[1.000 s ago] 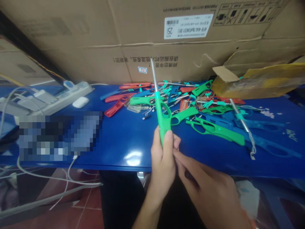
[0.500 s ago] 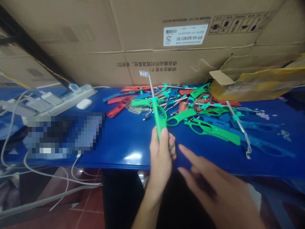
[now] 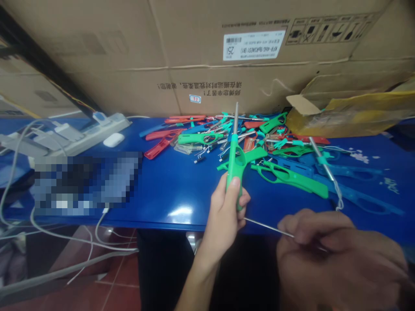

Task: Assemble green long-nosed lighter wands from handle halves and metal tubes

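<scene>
My left hand (image 3: 223,211) is closed round the lower end of a green plastic lighter shell (image 3: 234,163) with a metal tube pointing straight up. It holds the shell upright over the front of the blue table (image 3: 168,190). My right hand (image 3: 337,259) is low at the right, fingers pinched on a thin wire (image 3: 267,227) that runs from the base of the green shell. Behind the shell lies a pile of green, blue and red lighter shells and metal parts (image 3: 272,147).
Big cardboard boxes (image 3: 207,56) stand along the back of the table. A white power strip (image 3: 78,138) with cables and a small white case (image 3: 114,139) lie at the left. A yellow bag (image 3: 356,112) sits at the right rear. A blurred-out area covers the left front.
My right hand left the base of the shell, swung right and now pinches a thin wire drawn out from it. The green shell moved slightly right and stands more upright.
</scene>
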`<state>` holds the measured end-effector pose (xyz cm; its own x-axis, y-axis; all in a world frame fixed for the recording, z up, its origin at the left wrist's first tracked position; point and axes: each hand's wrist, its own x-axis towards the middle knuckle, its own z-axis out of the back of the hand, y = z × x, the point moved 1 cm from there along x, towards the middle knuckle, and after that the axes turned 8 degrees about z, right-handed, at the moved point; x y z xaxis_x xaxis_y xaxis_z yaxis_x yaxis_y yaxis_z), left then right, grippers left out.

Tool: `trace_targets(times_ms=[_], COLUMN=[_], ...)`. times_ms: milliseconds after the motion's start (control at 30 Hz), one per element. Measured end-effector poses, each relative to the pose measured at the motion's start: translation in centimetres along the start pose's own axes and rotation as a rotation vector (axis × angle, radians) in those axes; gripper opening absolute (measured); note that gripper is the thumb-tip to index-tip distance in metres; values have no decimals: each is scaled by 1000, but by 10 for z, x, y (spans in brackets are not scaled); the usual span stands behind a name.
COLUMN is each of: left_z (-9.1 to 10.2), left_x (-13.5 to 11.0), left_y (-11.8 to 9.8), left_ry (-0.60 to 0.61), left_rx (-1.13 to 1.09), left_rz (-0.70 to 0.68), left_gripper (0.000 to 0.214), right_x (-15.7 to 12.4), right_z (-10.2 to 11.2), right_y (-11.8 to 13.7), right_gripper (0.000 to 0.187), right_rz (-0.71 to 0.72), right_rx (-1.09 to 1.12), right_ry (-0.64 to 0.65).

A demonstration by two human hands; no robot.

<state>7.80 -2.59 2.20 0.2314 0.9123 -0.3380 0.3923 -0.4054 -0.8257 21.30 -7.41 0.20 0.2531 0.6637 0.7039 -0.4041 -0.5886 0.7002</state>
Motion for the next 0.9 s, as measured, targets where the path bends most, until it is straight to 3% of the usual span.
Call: trace_targets(times_ms=[167, 300, 500, 600, 733, 800, 900], left_z=[-1, -1, -2, -2, -2, -2, -1], left_x=[2, 2, 2, 2, 4, 4, 4], left_y=[1, 1, 1, 0, -1, -2, -1], left_ry=[-24, -32, -25, -23, -23, -22, 4], left_rx=[5, 7, 13, 28, 52, 65, 70], left_rz=[7, 0, 2, -29, -115, -136, -119], left_gripper=[34, 32, 29, 25, 20, 21, 21], right_x=[13, 17, 13, 22, 35, 36, 29], right_z=[-27, -39, -22, -18, -22, -26, -36], right_y=[8, 7, -10, -2, 16, 17, 10], right_gripper=[43, 37, 34, 30, 17, 17, 42], right_rz=[11, 12, 55, 148, 174, 188, 228], right_rx=[-52, 163, 221, 267, 177, 151, 124], right_ry=[-140, -334, -116, -110, 42, 13, -89])
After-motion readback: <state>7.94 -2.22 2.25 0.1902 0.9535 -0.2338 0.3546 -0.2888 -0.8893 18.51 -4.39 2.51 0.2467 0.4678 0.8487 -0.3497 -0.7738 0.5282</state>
